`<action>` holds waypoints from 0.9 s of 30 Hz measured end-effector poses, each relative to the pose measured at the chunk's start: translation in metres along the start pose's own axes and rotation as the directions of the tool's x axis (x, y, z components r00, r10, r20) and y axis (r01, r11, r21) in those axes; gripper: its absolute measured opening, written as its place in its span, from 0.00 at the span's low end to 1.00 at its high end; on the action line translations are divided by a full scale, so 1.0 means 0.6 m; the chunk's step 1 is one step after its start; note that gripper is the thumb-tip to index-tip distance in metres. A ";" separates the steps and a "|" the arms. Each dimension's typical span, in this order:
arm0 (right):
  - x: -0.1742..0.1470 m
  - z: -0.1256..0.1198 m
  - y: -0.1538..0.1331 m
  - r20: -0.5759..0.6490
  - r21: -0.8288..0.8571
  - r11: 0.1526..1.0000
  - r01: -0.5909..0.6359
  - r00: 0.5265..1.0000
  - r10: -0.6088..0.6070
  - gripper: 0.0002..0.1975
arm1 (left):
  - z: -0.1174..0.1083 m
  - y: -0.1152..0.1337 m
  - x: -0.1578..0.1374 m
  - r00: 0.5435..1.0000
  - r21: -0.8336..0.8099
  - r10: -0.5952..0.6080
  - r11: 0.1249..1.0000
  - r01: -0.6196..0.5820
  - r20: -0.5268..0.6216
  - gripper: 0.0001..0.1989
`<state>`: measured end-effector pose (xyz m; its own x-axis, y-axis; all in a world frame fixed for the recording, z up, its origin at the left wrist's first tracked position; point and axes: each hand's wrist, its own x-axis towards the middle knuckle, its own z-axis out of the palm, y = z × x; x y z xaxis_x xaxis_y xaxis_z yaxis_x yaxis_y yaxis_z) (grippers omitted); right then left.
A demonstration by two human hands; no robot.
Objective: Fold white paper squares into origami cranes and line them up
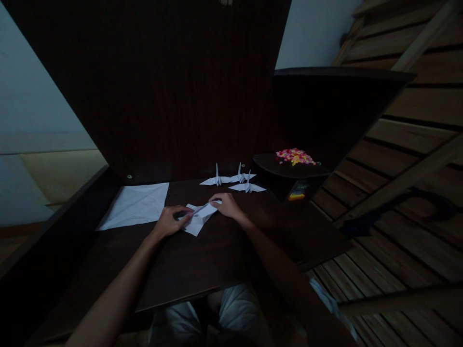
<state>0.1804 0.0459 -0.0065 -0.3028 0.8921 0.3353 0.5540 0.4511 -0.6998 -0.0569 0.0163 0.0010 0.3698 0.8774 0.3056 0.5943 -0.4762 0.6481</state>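
A partly folded piece of white paper (197,222) lies on the dark desk between my hands. My left hand (172,220) pinches its left side between thumb and fingers. At the paper's upper right, my right hand (224,205) grips a raised flap, fingertips curled over it. Left of my left hand, a flat white sheet (135,205) with crease lines rests on the desk. Beyond my hands stand three folded paper cranes: one on the left (217,180), one at the back right (240,177) and one in front of that (248,187), wings spread.
A small corner shelf (264,161) on the right bears a heap of small pink, red and yellow pieces (295,156). Under it sits a yellow object (296,196). A dark panel (173,96) rises behind the desk (195,270). Wooden slats (415,144) stand at right.
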 end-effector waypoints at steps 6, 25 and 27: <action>-0.010 0.006 0.018 -0.016 0.194 0.978 -0.076 0.997 0.080 0.09 | 0.001 -0.014 0.002 0.998 0.054 0.062 0.997 -0.063 0.026 0.17; -0.025 0.005 0.023 0.030 0.077 0.994 0.073 0.997 -0.075 0.07 | 0.016 -0.010 -0.004 0.964 0.339 0.240 0.903 -0.264 0.110 0.16; -0.026 0.000 0.025 0.064 -0.035 0.994 0.100 0.993 -0.098 0.06 | 0.019 -0.003 -0.003 0.967 0.403 0.227 0.879 -0.255 0.116 0.18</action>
<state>0.1934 0.0389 -0.0221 -0.4051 0.8400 0.3610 0.5474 0.5391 -0.6401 -0.0507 0.0150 -0.0086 0.5758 0.7333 0.3616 0.7160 -0.6658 0.2101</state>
